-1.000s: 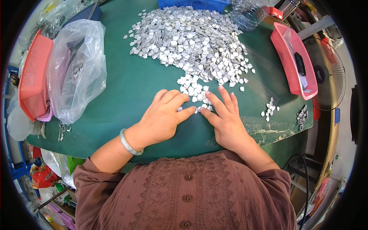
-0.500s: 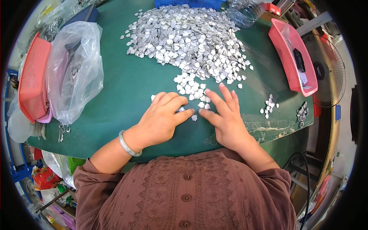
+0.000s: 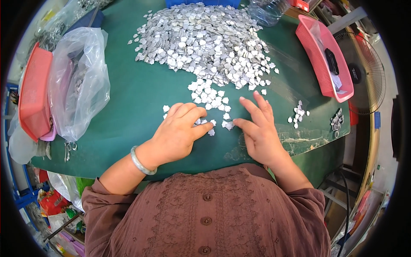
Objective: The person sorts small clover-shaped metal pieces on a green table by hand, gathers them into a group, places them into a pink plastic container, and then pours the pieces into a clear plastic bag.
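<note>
A large heap of small flat silvery pieces (image 3: pixel 205 38) with scalloped edges lies on the green tabletop (image 3: pixel 115 141). A looser group of the same pieces (image 3: pixel 208 95) trails from it toward me. My left hand (image 3: pixel 177 130), a pale bangle (image 3: pixel 140 162) on its wrist, has its fingers curled together over a few pieces (image 3: pixel 200 121); its thumb touches another at the tip. What lies under its palm is hidden. My right hand (image 3: pixel 261 130) has its fingers spread, the thumb tip against a small cluster of pieces (image 3: pixel 228 125).
On the right are a small separate group of pieces (image 3: pixel 298 115), some dark metal parts (image 3: pixel 337 122), a pink basket (image 3: pixel 319 60) and a fan (image 3: pixel 364 73). A clear plastic bag (image 3: pixel 81 85) and a red-pink basket (image 3: pixel 34 94) stand at left, scissors (image 3: pixel 68 150) near them.
My right hand has shifted right, widening the gap between my hands. A few pieces near its thumb now lie closer to me. My left hand stays nearly still; the view has shifted slightly.
</note>
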A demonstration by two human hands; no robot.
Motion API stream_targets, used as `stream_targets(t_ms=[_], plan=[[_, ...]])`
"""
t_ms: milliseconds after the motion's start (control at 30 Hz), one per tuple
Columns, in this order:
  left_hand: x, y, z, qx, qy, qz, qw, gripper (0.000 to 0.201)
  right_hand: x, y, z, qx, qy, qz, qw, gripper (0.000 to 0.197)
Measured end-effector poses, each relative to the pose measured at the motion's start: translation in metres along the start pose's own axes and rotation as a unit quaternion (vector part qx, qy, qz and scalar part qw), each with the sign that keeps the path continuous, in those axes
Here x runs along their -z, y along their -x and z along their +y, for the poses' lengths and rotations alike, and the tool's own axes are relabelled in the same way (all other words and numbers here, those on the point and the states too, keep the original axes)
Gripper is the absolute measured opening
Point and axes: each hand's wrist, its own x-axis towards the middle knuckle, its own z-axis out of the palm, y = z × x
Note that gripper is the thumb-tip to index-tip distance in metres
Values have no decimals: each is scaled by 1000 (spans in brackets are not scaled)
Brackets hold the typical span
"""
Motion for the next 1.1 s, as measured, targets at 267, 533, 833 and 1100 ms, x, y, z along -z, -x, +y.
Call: stream_targets(t_ms=[267,533,833,1100], plan=[[-2,0,4,-4,3,11,1000,31,1,13,-9,48,-6,-55,997,30],[-5,-2,7,-23,13,-5,1000,31,-3,14,-13,46,6,-64,997,36],[-11,-8,12,-13,-1,8,1000,32,-3,14,-8,48,9,-56,997,39],[-10,-6,10,-29,17,-3,999,30,-7,1,-6,8,38,-44,998,42]])
